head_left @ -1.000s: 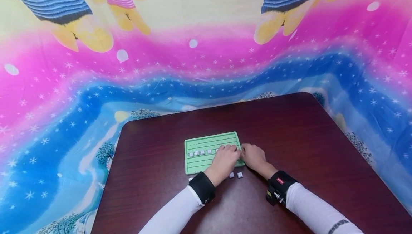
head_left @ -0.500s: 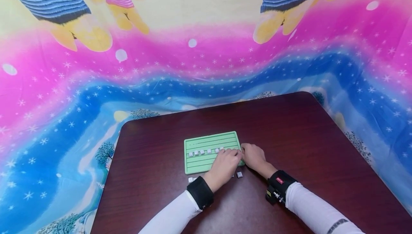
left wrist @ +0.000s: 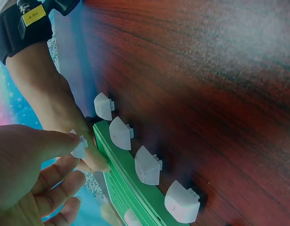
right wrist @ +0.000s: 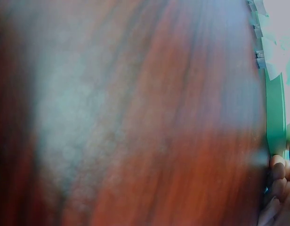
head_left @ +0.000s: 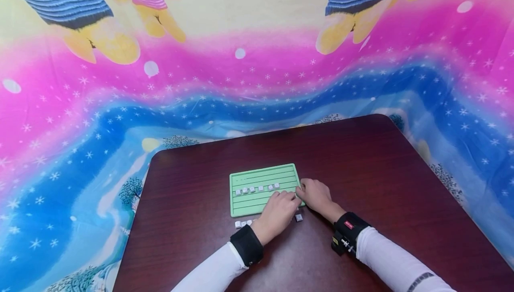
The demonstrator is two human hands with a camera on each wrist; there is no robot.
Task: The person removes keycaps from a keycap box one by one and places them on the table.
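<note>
Between thumb and index finger, my left hand (head_left: 278,214) pinches a small white keycap (left wrist: 79,149), over the near right part of a grooved green board (head_left: 250,203). My right hand (head_left: 317,194) grips the board's right edge near the corner, its thumb over the edge and its curled fingers (right wrist: 277,184) beside it. Across the board's middle runs a row of white keycaps (head_left: 252,189), partly spaced apart. Along the near side of the board several more keycaps (left wrist: 147,165) lie on the table, some hidden by my left hand in the head view.
The dark red-brown table (head_left: 192,185) extends around the board. One loose keycap (head_left: 299,217) lies near the board's right corner, and others (head_left: 238,224) sit by its left corner. Behind the table hangs a printed cloth (head_left: 241,77).
My left hand has drawn back toward the near edge of the board, uncovering two keycaps at the row's right end. My right thumb has shifted slightly left at the board's edge.
</note>
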